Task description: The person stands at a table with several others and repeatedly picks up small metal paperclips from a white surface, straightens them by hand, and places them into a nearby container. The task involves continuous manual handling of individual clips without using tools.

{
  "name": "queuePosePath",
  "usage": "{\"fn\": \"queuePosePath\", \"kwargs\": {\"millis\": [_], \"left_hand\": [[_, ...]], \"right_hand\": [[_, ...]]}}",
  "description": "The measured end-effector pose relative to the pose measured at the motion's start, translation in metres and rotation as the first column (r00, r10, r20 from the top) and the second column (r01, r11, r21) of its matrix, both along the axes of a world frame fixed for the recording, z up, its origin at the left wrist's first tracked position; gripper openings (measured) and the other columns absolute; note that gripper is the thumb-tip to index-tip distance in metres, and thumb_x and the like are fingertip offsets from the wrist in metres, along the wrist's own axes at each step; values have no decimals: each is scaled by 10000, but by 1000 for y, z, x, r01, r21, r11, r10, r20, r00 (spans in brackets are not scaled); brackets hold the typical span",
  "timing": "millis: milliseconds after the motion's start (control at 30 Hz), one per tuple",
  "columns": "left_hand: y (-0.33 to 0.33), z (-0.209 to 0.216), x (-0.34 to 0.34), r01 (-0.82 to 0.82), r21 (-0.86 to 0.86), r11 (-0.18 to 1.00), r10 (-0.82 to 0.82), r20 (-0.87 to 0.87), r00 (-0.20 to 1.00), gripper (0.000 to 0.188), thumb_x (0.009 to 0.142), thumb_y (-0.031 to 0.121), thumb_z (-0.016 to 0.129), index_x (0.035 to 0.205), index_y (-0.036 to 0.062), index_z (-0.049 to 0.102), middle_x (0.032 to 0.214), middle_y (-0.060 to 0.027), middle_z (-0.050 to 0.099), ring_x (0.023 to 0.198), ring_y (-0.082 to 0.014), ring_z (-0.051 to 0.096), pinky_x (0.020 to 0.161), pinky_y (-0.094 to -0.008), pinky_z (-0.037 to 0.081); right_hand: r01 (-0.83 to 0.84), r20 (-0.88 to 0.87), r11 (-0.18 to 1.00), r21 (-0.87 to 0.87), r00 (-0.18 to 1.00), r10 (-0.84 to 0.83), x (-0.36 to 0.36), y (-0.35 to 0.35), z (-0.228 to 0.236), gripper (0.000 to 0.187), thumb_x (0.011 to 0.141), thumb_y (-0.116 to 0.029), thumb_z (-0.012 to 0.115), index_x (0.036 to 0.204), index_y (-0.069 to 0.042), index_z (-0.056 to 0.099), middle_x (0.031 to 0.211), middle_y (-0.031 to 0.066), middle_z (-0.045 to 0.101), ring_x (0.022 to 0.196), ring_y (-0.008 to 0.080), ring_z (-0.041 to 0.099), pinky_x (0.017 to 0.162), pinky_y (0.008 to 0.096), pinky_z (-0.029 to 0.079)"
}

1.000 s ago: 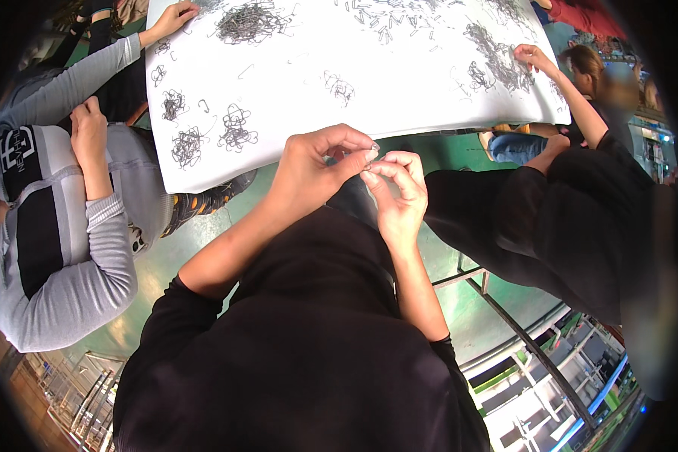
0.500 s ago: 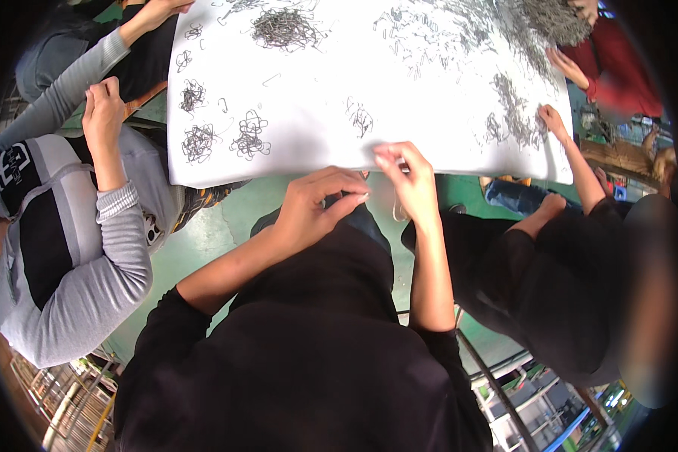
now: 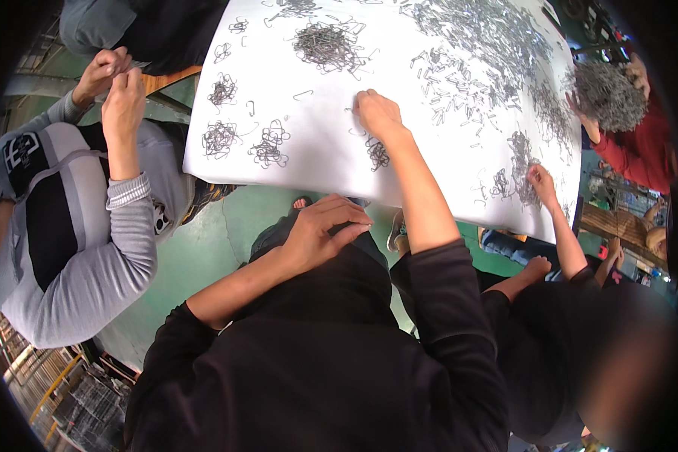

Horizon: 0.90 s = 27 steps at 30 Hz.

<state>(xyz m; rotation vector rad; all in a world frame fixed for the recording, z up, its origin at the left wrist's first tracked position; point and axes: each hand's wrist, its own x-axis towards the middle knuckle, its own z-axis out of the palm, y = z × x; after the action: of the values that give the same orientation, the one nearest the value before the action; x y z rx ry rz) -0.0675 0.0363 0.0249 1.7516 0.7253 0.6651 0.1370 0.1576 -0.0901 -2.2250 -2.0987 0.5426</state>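
Observation:
My left hand (image 3: 320,235) hovers over my lap, just short of the table's near edge. Its thumb and index finger are pinched together, with a tiny pale speck at the tips that is too small to name. Out over the white table (image 3: 316,151), my right hand (image 3: 379,114) is closed with bunched fingertips low at the surface; what they hold, if anything, is hidden. A small heap of dark wire hooks (image 3: 377,154) lies just below that hand, partly beside my wrist. A larger pile of hooks (image 3: 328,47) sits farther off.
Small hook heaps (image 3: 220,140) line the table's left side; loose metal pieces (image 3: 467,68) spread over the right. A grey-sleeved person's hands (image 3: 117,90) are at left. Another hand (image 3: 541,183) touches pieces at right. Someone in red holds a large wire bundle (image 3: 609,96).
My right hand has moved from beside my left hand forward onto the table. My left hand stays pinched. The view has shifted, and the wire bundle at right now appears lifted in the person's hands.

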Motion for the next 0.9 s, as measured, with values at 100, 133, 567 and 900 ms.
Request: {"fn": "queuePosePath", "kwargs": {"millis": [100,133,567,900], "left_hand": [[-1,-4,0,18,7,1000,-19,43,999,113,794,34,696,905,48,686,880,-58,681,833,-203,622,719,-305,491],[-2,-5,0,21,-6,1000,-20,60,998,112,796,17,691,906,42,689,881,-63,688,806,-196,621,700,-298,495],[-10,2,17,186,17,982,-187,129,974,169,787,8,676,946,66,694,873,-44,697,722,-166,604,593,-275,490],[-23,3,44,267,37,963,-269,181,946,240,784,-9,674,1015,57,681,889,-60,694,746,-171,607,649,-277,509]], "right_hand": [[272,-349,962,-36,898,-267,5,-52,26,102,870,-72,585,952,-21,619,858,109,665,794,248,640,714,343,495],[373,-483,925,-74,798,-360,4,-73,36,96,867,-58,596,951,-15,615,843,102,662,764,220,635,683,323,491],[837,-974,498,-227,-184,-135,-78,-252,146,62,832,-2,679,880,-28,651,949,36,585,880,113,572,714,231,458],[934,-992,351,70,103,-76,-74,-257,128,88,825,41,643,879,-27,627,1015,46,532,924,128,514,774,248,419]]}}
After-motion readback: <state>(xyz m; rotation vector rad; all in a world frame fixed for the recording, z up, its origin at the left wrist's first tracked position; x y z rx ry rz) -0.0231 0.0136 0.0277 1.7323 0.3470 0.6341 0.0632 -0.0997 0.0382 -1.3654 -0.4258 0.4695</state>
